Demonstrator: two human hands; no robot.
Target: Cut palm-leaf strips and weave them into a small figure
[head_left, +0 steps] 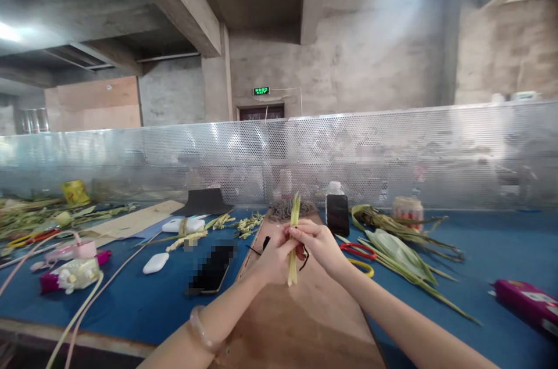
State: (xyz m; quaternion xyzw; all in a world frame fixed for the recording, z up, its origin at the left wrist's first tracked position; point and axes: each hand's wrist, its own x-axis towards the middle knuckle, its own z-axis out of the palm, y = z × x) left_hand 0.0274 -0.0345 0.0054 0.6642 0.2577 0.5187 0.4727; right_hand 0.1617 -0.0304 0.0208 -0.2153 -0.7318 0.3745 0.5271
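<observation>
- Leaf strips (292, 267), pale green and gathered in a narrow upright bundle, are between the two hands, above a brown board (305, 322) in the middle of the worktop (126, 311).
- The left hand (275, 258) has its grip closed on the bundle from one side, fingers bent around it; a translucent bangle (201, 329) circles that wrist.
- The right hand (317, 244) pinches the same bundle from the other side, thumb and fingers drawn together near the left fingertips.
- A thin black cord (306, 260) shows beside the fingers; it is small and partly covered, so I cannot tell whether it is gripped or just hanging there.
- At the board's far end lies a grey coiled heap (279, 210), with a dark upright phone (337, 215) just beside it.
- Left of the board, a black phone (218, 269) lies near a small white case (156, 263).
- To the right are red scissor handles (358, 250), a yellow handle (361, 268), a broad green leaf (399, 253) and dried leaves (383, 226).
- A perforated metal screen (174, 154) stands behind everything.
</observation>
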